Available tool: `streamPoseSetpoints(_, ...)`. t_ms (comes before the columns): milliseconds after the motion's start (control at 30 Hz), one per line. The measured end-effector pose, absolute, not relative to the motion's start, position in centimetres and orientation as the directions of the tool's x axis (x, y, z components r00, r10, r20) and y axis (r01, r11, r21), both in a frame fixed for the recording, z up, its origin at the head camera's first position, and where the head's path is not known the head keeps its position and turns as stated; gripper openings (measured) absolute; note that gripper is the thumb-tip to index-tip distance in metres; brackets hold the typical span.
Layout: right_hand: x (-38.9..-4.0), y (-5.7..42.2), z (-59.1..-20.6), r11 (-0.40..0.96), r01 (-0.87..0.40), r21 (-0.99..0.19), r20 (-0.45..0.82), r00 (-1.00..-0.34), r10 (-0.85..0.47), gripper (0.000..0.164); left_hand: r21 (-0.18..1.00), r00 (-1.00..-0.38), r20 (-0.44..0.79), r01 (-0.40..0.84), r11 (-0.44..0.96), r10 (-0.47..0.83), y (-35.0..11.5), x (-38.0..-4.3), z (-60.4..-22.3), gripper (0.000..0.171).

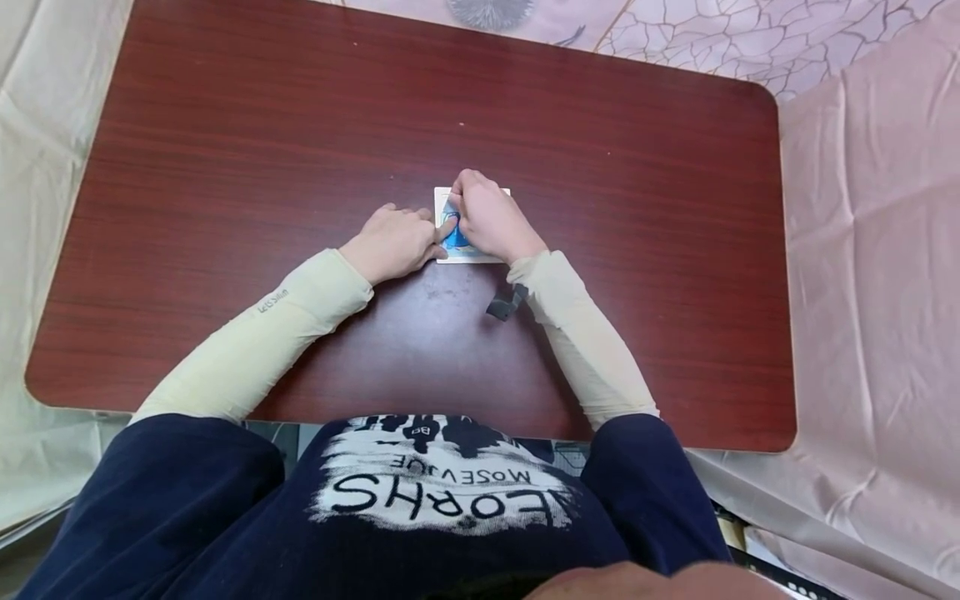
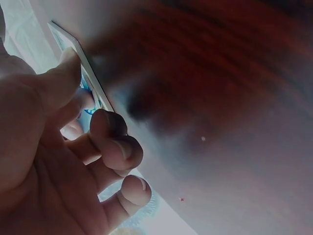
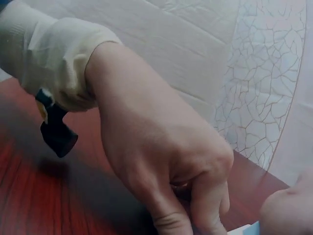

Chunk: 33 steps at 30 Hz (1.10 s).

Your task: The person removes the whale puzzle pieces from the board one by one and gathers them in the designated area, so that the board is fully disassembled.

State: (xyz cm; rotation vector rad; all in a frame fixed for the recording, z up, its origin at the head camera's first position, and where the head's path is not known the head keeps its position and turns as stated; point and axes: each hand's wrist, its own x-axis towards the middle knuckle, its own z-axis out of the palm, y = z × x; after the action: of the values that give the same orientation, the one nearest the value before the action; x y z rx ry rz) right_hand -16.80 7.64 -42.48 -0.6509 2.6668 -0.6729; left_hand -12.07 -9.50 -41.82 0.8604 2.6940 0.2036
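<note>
A small flat square board (image 1: 473, 259) with a white border and a blue picture lies on the table. My left hand (image 1: 397, 242) rests at its left side, thumb (image 2: 68, 63) on the white border and index finger reaching over the picture. Its other fingers (image 2: 120, 147) bend loosely beside the board's edge. My right hand (image 1: 491, 217) is over the board's right part, fingers bent and tips pointing down at the picture. In the right wrist view, its thumb and forefinger (image 3: 208, 205) come close together; I cannot tell whether something small is between them.
The dark red wooden table (image 1: 262, 125) spreads around the board. A black strap (image 1: 506, 302) hangs from the right sleeve (image 1: 577, 325). Pale cloth (image 1: 862, 250) hangs along the sides, and a fluffy grey round thing (image 1: 491, 12) is past the far edge.
</note>
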Motion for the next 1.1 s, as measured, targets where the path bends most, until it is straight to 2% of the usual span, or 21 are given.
streamPoseSetpoints(100,-17.1,7.5,-42.6,0.816,-0.279,-0.506,-0.188,-0.888,-0.420,0.021,0.234,-0.768,-0.256,0.540,0.808,0.587,-9.5,-12.0,-41.8,0.054)
streamPoseSetpoints(167,-17.4,7.7,-42.2,0.805,-0.224,-0.550,-0.156,-0.919,-0.363,0.024,0.251,-0.763,-0.256,0.541,0.803,0.594,-9.5,-11.9,-41.9,0.053)
streamPoseSetpoints(333,-18.3,9.1,-41.1,0.670,-0.174,-0.722,-0.004,-0.967,-0.255,0.024,0.275,-0.747,-0.251,0.554,0.786,0.615,-9.5,-12.0,-42.1,0.053)
streamPoseSetpoints(467,-18.5,11.5,-40.7,0.626,-0.139,-0.767,0.022,-0.981,-0.191,0.025,0.256,-0.735,-0.245,0.580,0.773,0.632,-9.4,-12.1,-42.0,0.054)
streamPoseSetpoints(767,-17.4,19.0,-40.4,0.666,0.012,-0.746,-0.014,-1.000,0.003,0.028,0.205,-0.735,-0.186,0.620,0.758,0.652,-9.4,-11.8,-42.0,0.053)
streamPoseSetpoints(900,-17.2,21.5,-40.8,0.709,0.068,-0.702,-0.063,-0.997,0.033,0.029,0.204,-0.742,-0.160,0.620,0.758,0.651,-9.6,-11.5,-42.1,0.052)
streamPoseSetpoints(1100,-17.1,23.9,-41.7,0.751,0.140,-0.645,-0.147,-0.987,0.058,0.034,0.215,-0.747,-0.106,0.627,0.749,0.656,-9.8,-11.1,-42.1,0.041)
